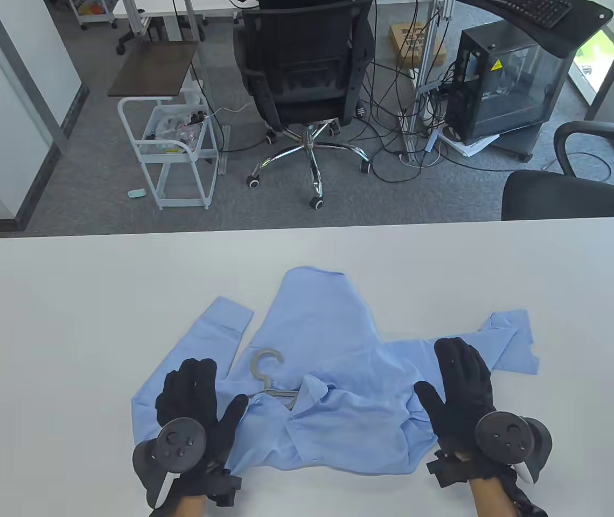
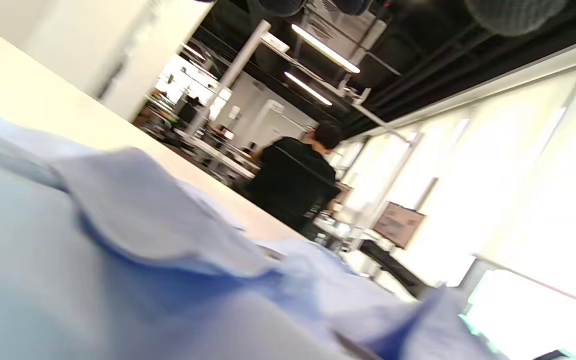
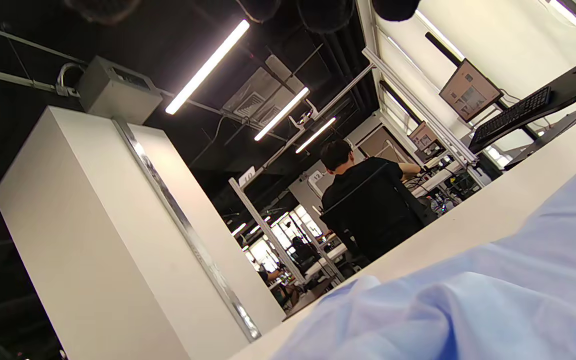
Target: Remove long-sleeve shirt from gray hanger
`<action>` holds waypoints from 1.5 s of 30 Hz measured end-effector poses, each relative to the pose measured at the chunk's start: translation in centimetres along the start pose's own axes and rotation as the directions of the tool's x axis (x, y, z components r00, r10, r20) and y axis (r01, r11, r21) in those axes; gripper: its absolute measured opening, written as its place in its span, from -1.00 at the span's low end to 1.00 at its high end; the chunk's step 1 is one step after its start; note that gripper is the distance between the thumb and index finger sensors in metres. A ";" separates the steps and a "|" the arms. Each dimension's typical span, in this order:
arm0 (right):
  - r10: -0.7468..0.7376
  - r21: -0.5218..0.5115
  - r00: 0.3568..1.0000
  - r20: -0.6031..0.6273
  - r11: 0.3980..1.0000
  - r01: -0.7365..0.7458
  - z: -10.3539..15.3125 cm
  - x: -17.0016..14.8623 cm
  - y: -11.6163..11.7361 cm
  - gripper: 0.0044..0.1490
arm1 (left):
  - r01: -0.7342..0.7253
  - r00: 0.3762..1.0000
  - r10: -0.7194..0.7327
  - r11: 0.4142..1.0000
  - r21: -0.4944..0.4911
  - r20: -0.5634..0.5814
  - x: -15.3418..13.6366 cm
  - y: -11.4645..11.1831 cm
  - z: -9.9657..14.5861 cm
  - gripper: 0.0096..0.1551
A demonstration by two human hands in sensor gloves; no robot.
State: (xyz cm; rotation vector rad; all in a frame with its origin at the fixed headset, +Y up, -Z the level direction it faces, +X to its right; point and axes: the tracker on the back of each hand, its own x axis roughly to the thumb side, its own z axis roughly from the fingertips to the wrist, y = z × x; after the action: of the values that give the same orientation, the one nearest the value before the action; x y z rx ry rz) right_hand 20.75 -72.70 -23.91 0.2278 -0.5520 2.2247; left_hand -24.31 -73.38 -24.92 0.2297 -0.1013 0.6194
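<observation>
A light blue long-sleeve shirt [image 1: 334,377] lies crumpled on the white table [image 1: 70,301]. The gray hanger [image 1: 270,377] is inside it; its hook and part of one arm stick out at the collar. My left hand [image 1: 196,396] rests flat on the shirt's left shoulder and sleeve, fingers spread, thumb close to the hanger. My right hand [image 1: 460,385] rests flat on the shirt's right side, fingers spread. Neither hand grips anything. The left wrist view shows blurred blue cloth [image 2: 118,240] close up. The right wrist view shows blue cloth [image 3: 468,310] at the bottom right.
Beyond the table's far edge stand a black office chair [image 1: 304,70], a white cart [image 1: 175,151] and a computer case [image 1: 506,86]. Another black chair [image 1: 571,188] is at the far right corner.
</observation>
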 end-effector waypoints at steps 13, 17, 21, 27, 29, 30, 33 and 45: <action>0.100 0.011 0.994 0.042 0.995 -0.100 0.0 0.5 0.3 0.04 | -0.025 0.999 0.026 0.999 -0.021 0.025 0.2 -0.2 0.0 0.05; 0.088 0.025 0.996 0.031 0.996 -0.089 -0.1 0.2 0.6 0.04 | -0.022 0.999 0.023 0.999 -0.030 0.028 0.2 -0.3 -0.1 0.05; 0.095 0.059 0.995 0.028 0.994 -0.097 -0.2 0.0 1.2 0.05 | -0.018 0.999 0.020 0.999 -0.050 0.033 0.4 -0.3 -0.1 0.05; 0.095 0.048 0.995 0.040 0.994 -0.097 0.0 0.3 1.2 0.04 | -0.023 0.998 0.026 0.998 -0.055 0.051 0.7 -0.4 0.0 0.04; 0.104 0.058 0.994 0.039 0.993 -0.106 0.0 0.2 1.4 0.05 | -0.025 0.999 0.028 0.998 -0.060 0.046 0.6 -0.5 0.0 0.04; 0.110 0.063 0.993 0.039 0.992 -0.112 -0.1 0.2 1.4 0.05 | -0.025 0.999 0.028 0.998 -0.061 0.045 0.6 -0.6 -0.1 0.04; 0.110 0.068 0.993 0.034 0.991 -0.112 -0.1 0.1 1.5 0.05 | -0.035 0.998 0.038 0.997 -0.063 0.044 0.6 -0.5 -0.1 0.04; 0.166 0.087 0.985 0.039 0.982 -0.169 -0.2 0.3 1.7 0.08 | -0.053 0.998 0.056 0.996 -0.078 0.034 0.3 -0.7 -0.4 0.03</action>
State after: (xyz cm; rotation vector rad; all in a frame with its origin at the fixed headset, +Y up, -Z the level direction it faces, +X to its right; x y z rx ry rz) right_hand 19.30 -73.39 -24.55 0.2723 -0.5043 2.4160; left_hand -23.69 -73.65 -25.35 0.1641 -0.1663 0.6646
